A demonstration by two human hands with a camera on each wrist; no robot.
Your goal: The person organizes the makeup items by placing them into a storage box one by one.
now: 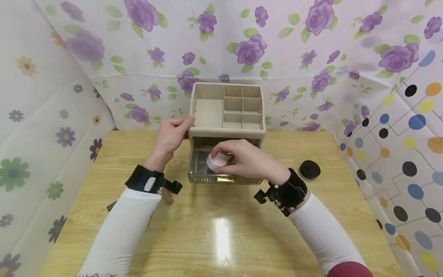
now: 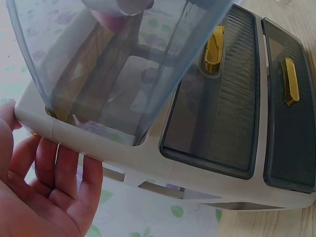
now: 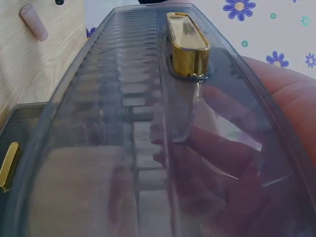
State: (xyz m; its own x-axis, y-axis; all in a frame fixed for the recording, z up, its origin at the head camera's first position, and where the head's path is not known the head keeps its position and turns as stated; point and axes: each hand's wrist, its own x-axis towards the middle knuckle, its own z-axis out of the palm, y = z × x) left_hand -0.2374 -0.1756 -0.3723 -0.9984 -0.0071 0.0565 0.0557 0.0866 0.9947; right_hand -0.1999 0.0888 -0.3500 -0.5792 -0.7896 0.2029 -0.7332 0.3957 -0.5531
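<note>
A beige desktop organizer [image 1: 226, 133] with an open-topped divided tray stands at the back of the table. Its smoky clear top drawer [image 1: 204, 178] is pulled out, with a gold handle [image 1: 225, 179] on the front. My left hand [image 1: 169, 136] grips the organizer's left side, thumb at the upper edge; its fingers [image 2: 66, 165] curl against the frame. Inside the drawer, my right hand [image 1: 247, 159] pinches a round white jar [image 1: 215, 161] between thumb and fingers. In the right wrist view the drawer front partly veils that hand. Whether the jar touches the drawer floor, I cannot tell.
Two shut smoky drawers [image 2: 212, 113] with gold handles sit below the pulled-out one. A round black-topped container [image 1: 309, 169] stands right on the wooden table [image 1: 194, 231]. Near my left wrist lies a pinkish cylinder [image 1: 167, 197]. Flowered cloth [image 1: 221, 69] hangs close behind the organizer.
</note>
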